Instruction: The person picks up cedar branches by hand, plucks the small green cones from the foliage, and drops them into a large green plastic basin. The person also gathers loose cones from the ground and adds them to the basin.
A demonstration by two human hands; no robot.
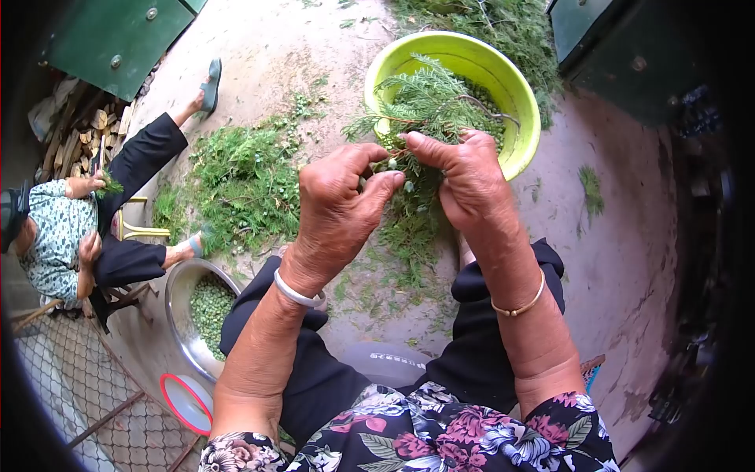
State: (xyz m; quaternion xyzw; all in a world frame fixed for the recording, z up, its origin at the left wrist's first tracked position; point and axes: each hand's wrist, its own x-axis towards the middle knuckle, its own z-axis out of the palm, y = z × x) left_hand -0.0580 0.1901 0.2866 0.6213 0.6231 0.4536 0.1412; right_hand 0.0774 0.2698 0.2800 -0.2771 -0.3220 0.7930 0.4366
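Note:
My left hand is closed in a pinch, thumb and forefinger at a small green cone on a leafy sprig. My right hand grips the twig of an evergreen branch with flat, scaly leaves, like cypress, between thumb and fingers. That branch spreads over the near side of a yellow-green plastic basin, which has many green cones inside. Some foliage hangs below my hands toward the floor between my legs.
Cut greenery lies on the floor at left, with another pile behind the basin. A metal bowl of green cones and a red-rimmed container stand at lower left. Another person sits at left, holding a sprig. Firewood is stacked behind.

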